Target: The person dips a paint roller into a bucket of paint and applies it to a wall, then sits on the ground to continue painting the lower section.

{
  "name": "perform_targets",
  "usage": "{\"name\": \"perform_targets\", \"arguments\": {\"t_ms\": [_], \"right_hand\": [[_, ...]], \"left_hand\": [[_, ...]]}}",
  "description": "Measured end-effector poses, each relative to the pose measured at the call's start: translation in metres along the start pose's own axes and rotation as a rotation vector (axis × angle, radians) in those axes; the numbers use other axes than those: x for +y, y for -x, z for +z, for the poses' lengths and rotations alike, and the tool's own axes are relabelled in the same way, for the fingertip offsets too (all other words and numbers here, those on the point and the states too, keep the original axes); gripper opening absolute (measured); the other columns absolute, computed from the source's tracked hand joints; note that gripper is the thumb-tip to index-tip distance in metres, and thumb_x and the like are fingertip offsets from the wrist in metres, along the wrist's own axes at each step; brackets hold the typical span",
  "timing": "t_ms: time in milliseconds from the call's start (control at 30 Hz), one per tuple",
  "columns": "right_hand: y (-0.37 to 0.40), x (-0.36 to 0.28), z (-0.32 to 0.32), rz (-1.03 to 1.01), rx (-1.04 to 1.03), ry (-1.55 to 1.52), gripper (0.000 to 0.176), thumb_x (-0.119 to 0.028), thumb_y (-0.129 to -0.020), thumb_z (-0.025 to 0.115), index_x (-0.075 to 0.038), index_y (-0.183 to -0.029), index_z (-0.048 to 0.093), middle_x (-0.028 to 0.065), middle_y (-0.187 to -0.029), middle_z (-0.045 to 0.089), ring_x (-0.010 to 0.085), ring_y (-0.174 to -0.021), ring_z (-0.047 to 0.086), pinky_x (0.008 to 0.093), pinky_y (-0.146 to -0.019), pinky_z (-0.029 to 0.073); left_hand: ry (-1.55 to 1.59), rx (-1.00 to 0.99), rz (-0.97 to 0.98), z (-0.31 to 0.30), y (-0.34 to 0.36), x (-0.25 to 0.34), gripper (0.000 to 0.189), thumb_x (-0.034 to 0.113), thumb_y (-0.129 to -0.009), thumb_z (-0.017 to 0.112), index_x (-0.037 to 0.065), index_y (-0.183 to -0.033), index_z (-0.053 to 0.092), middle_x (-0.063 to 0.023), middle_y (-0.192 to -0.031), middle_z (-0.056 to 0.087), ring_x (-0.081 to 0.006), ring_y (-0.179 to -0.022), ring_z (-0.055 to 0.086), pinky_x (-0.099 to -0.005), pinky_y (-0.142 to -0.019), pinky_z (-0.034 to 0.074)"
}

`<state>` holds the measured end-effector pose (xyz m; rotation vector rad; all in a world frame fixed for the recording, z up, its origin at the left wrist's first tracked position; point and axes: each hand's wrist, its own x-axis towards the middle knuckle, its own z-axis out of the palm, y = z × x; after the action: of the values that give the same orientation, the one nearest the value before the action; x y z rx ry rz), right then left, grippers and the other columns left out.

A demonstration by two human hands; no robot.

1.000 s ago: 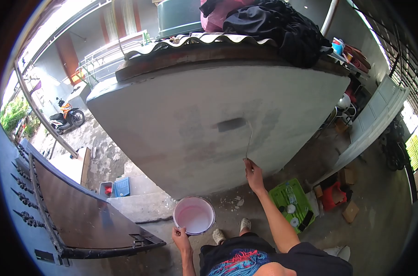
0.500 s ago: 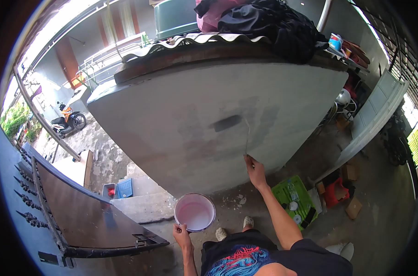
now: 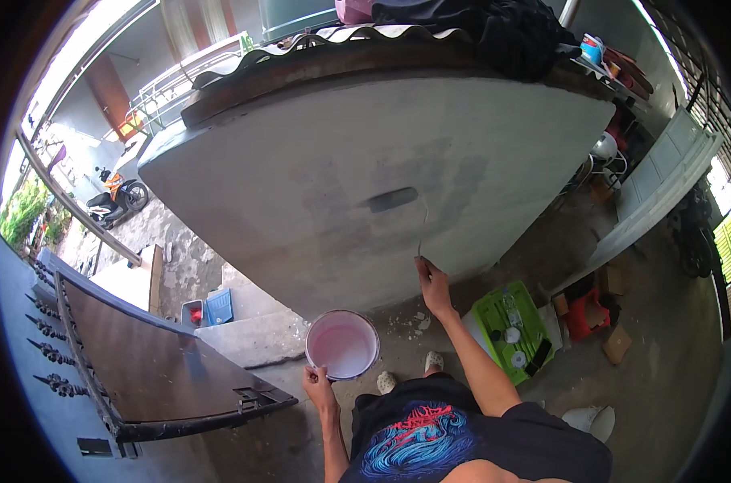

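A paint roller (image 3: pixel 393 200) lies against the grey wall (image 3: pixel 285 233), its wire frame running down to my right hand (image 3: pixel 434 288). My right fingers are wrapped round its handle. Darker, wet-looking patches surround the roller on the wall. Low and left of centre, my left hand (image 3: pixel 320 388) grips the rim of a round bucket (image 3: pixel 342 346) that holds pale pinkish-white liquid. The bucket is held near the foot of the wall, apart from the roller.
A green tray (image 3: pixel 494 322) with a bottle and small items lies on the floor at right, near a red plastic object (image 3: pixel 584 315). A dark metal gate (image 3: pixel 172 370) stands at left. Corrugated sheet and dark cloth (image 3: pixel 518 36) top the wall.
The view has tilted down a little, so the wall appears higher. The roller has shifted slightly left on the wall with my right hand; my left hand still holds the bucket.
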<state>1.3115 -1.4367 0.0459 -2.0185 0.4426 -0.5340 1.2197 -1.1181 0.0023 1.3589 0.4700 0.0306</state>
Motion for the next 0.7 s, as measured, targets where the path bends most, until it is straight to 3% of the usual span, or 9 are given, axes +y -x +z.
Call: {"name": "perform_targets", "arguments": {"t_ms": [67,133,267,467,533,600,667,700], "right_hand": [[0.004,0.003,-0.001,0.035,-0.022,0.006,0.035,-0.029,-0.098,0.056,0.004,-0.108,0.064,0.0233,-0.080,0.062,0.0216,-0.060,0.046,0.0327,-0.063,0.045],[0.003,0.007,-0.001,-0.114,0.043,-0.021,0.036,-0.029,-0.098,0.055,0.004,-0.109,0.064,0.0232,-0.078,0.062,0.0231,-0.060,0.050,0.0328,-0.062,0.045],[0.000,0.000,-0.008,-0.096,0.009,0.035,0.036,-0.027,-0.098,0.055,0.006,-0.111,0.063,0.0243,-0.080,0.063,0.0246,-0.063,0.057,0.0326,-0.064,0.046],[-0.014,-0.056,-0.014,-0.119,0.031,0.049,0.034,-0.022,-0.098,0.056,0.008,-0.113,0.062,0.0272,-0.088,0.065,0.0253,-0.069,0.062,0.0312,-0.069,0.048],[-0.021,-0.081,-0.011,-0.288,0.117,-0.001,0.032,-0.018,-0.096,0.057,0.010,-0.111,0.062,0.0287,-0.086,0.063,0.0398,-0.074,0.063,0.0361,-0.067,0.049],[-0.029,-0.111,-0.007,-0.284,0.109,-0.039,0.031,-0.017,-0.096,0.057,0.010,-0.111,0.061,0.0292,-0.087,0.063,0.0394,-0.075,0.064,0.0360,-0.068,0.049],[-0.031,-0.119,0.004,-0.280,0.105,-0.082,0.031,-0.016,-0.096,0.057,0.010,-0.112,0.061,0.0297,-0.088,0.063,0.0390,-0.076,0.064,0.0358,-0.069,0.049],[-0.033,-0.118,0.011,-0.246,0.093,-0.122,0.031,-0.017,-0.097,0.056,0.009,-0.113,0.060,0.0276,-0.082,0.061,0.0331,-0.069,0.062,0.0337,-0.066,0.048]], "left_hand": [[-0.010,0.001,0.011,-0.003,-0.001,0.000,0.023,0.005,-0.089,0.057,0.011,-0.077,0.038,0.0038,-0.069,0.042,-0.0033,-0.059,0.042,-0.0190,-0.051,0.038],[-0.020,0.003,0.016,-0.005,-0.003,-0.002,0.023,0.006,-0.089,0.057,0.012,-0.077,0.038,0.0039,-0.069,0.041,-0.0033,-0.059,0.042,-0.0193,-0.051,0.038],[-0.024,0.003,0.024,-0.007,-0.006,0.001,0.024,0.006,-0.089,0.057,0.012,-0.076,0.037,0.0039,-0.069,0.041,-0.0033,-0.058,0.042,-0.0194,-0.051,0.038],[-0.034,-0.002,0.038,-0.010,-0.015,-0.001,0.025,0.006,-0.090,0.057,0.012,-0.076,0.037,0.0039,-0.069,0.042,-0.0035,-0.058,0.041,-0.0194,-0.050,0.036],[-0.064,-0.008,0.027,-0.012,-0.016,0.000,0.025,0.006,-0.090,0.057,0.012,-0.076,0.037,0.0040,-0.069,0.042,-0.0033,-0.058,0.041,-0.0197,-0.050,0.036],[-0.091,-0.008,0.017,-0.009,-0.017,0.003,0.025,0.006,-0.090,0.057,0.012,-0.076,0.037,0.0042,-0.069,0.043,-0.0032,-0.058,0.042,-0.0199,-0.049,0.035],[-0.001,0.022,0.027,-0.003,-0.015,0.006,0.029,0.005,-0.089,0.058,0.013,-0.075,0.034,0.0066,-0.066,0.037,-0.0023,-0.057,0.033,-0.0214,-0.050,0.025],[-0.003,0.026,0.026,-0.005,-0.016,0.005,0.029,0.005,-0.089,0.058,0.013,-0.075,0.034,0.0066,-0.066,0.037,-0.0023,-0.057,0.033,-0.0214,-0.050,0.025]]}}
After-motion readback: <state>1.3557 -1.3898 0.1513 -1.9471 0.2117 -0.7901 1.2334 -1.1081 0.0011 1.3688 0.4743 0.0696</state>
